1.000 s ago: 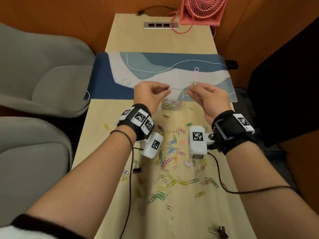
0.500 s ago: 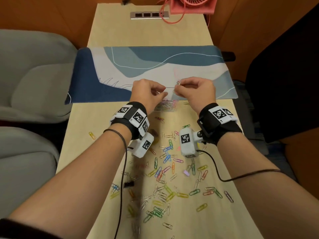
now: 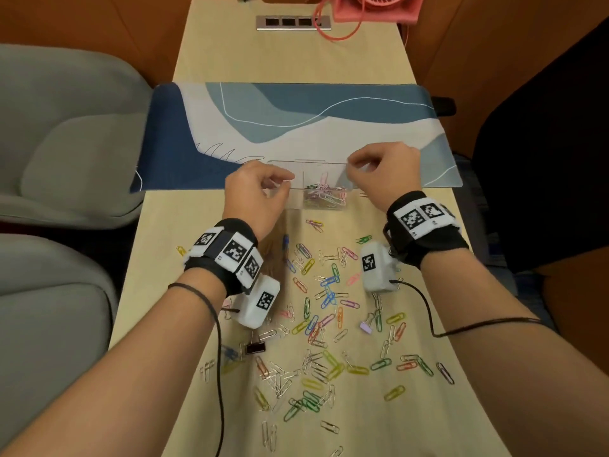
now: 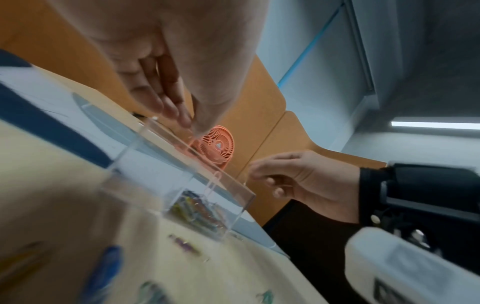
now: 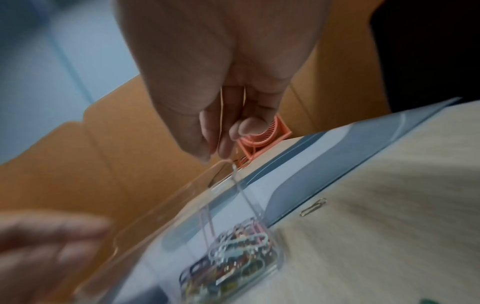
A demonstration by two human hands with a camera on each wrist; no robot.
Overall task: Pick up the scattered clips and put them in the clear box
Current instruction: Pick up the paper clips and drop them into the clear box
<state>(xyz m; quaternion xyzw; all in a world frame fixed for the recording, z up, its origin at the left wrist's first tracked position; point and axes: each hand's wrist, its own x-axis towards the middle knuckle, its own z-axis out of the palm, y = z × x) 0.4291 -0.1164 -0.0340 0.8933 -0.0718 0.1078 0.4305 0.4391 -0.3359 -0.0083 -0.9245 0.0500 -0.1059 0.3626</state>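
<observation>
The pink clip [image 3: 324,178] has dropped into the box [image 3: 295,200], the left grip [image 3: 257,196] pinching its rim, the right grip [image 3: 385,173] impossible to tell; most clips [image 3: 329,280] still litter the surface [image 3: 230,61].

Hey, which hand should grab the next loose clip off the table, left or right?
Right, probably. The left hand pinches the clear box at its rim, seemingly steadying it. The right hand is at the box's other side, and the green clip lies beside its wrist.
</observation>
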